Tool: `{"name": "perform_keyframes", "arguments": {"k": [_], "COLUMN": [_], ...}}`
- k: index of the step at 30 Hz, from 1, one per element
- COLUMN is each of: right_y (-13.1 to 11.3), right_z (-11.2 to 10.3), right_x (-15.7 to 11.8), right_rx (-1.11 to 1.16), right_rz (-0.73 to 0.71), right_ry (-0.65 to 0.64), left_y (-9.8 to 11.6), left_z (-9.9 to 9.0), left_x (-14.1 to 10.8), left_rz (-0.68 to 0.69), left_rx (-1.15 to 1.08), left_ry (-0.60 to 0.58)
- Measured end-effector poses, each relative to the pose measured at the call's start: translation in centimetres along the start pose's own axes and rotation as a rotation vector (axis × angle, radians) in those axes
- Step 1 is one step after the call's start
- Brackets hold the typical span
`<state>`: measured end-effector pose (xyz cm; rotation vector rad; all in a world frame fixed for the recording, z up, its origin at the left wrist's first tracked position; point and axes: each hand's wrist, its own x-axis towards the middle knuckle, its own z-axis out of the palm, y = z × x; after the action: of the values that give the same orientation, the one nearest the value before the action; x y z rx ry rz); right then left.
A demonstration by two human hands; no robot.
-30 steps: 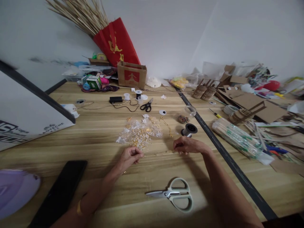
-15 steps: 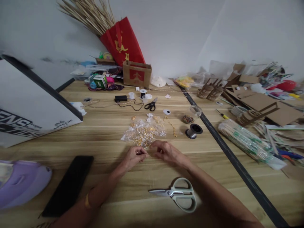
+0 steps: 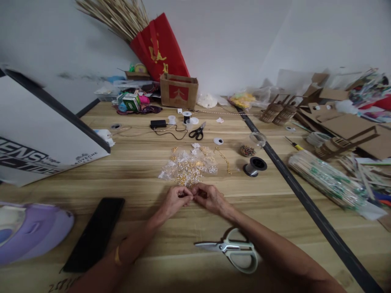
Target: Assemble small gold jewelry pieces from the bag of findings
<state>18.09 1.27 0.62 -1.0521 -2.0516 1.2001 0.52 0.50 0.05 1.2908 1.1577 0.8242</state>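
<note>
My left hand (image 3: pixel 174 201) and right hand (image 3: pixel 211 198) meet, grip unclear; gold bits (image 3: pixel 188 174) lie just beyond, toward the desk's (image 3: pixel 165 244) far edge.

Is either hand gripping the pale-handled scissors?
No, the pale-handled scissors lie on the table, while the left hand and right hand are close together beyond them.

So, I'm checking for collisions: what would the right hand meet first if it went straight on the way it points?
Probably the left hand: the right hand points at it, nearly tip to tip; whether they touch is unclear.
</note>
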Motion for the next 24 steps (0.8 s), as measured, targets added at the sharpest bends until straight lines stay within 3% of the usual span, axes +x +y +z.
{"name": "perform_keyframes", "arguments": {"k": [13, 24], "right_y": [1.3, 1.6], "right_z": [0.8, 1.0], "right_x": [0.0, 0.0], "right_rx": [0.078, 0.093], "right_rz": [-0.044, -0.08], "right_ry": [0.104, 0.099], "left_y": [0.1, 0.3], "left_z": [0.1, 0.1], "left_x": [0.1, 0.0], "left_rz": [-0.04, -0.052], "left_rx": [-0.016, -0.014], "left_ry": [0.011, 0.007]}}
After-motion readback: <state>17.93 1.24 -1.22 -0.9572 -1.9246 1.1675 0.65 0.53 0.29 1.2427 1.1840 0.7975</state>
